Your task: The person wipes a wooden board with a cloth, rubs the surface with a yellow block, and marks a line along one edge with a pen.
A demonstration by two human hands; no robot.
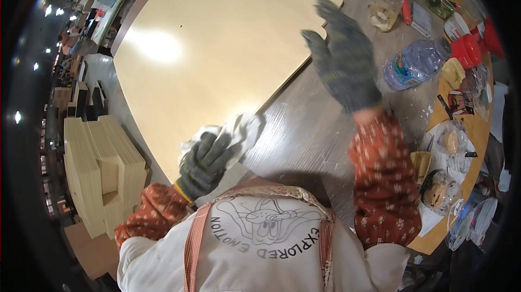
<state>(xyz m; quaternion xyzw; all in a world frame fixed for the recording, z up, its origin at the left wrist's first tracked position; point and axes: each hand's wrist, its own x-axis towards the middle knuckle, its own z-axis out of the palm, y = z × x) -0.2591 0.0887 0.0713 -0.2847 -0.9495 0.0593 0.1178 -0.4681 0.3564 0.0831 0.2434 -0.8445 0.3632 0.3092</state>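
A large pale wooden panel (228,37) with a glossy reflection lies on the grey wood-grain table (287,135). My left hand (205,164), in a dark grey knit glove with a yellow cuff, is closed on a crumpled white cloth (247,132) at the panel's near edge. My right hand (347,56), in a matching glove, is raised by the panel's right edge. Its thumb and fingers are apart, and nothing shows in it. Whether its fingertips touch the panel I cannot tell.
To the right stand a clear plastic bottle (413,65), a white-capped jar (386,7) and a red container (465,50). A wrapped roundish item (440,191) lies nearer me. Stacked cut boards (97,172) stand on the left, below the table's level.
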